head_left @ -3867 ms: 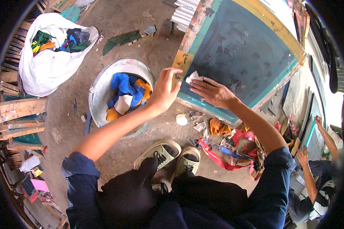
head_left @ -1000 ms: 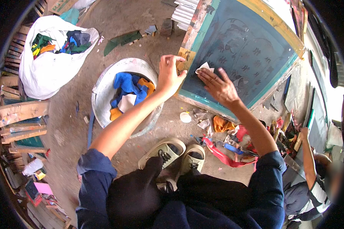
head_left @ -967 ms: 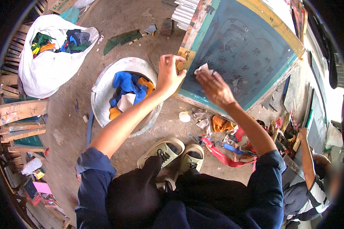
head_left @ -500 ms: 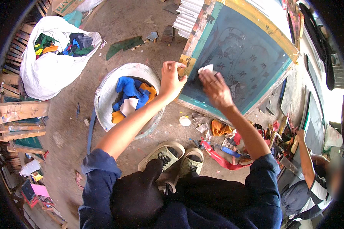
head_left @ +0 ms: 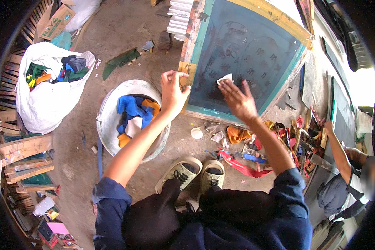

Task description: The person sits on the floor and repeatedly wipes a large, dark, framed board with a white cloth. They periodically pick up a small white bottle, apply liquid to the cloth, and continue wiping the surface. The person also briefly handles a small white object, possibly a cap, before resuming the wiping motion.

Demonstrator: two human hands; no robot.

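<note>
A large screen-printing frame (head_left: 202,109) stands tilted in front of me, its dark mesh showing faint printed outlines and its wooden edges marked with teal and yellow. My left hand (head_left: 173,93) has its fingers and thumb curled at the frame's left edge, over a yellowish patch. On the mesh lies my right hand (head_left: 240,100), fingers pressed down on a small white cloth (head_left: 225,78) whose corner sticks out past the fingertips. Below and left of my left hand stands a white round tub (head_left: 105,109) holding blue, orange and pale rags (head_left: 134,109).
A white sack (head_left: 48,100) of coloured cloth scraps sits at the left, above stacked wooden frames (head_left: 27,146). Rags and red strips (head_left: 246,166) litter the floor before my shoes (head_left: 183,173). Another person (head_left: 346,183) crouches at the far right, one arm extended.
My view has shifted, so the frame appears further left. My right hand, with the white cloth, has moved rightward across the mesh. My left hand stays at the frame's edge.
</note>
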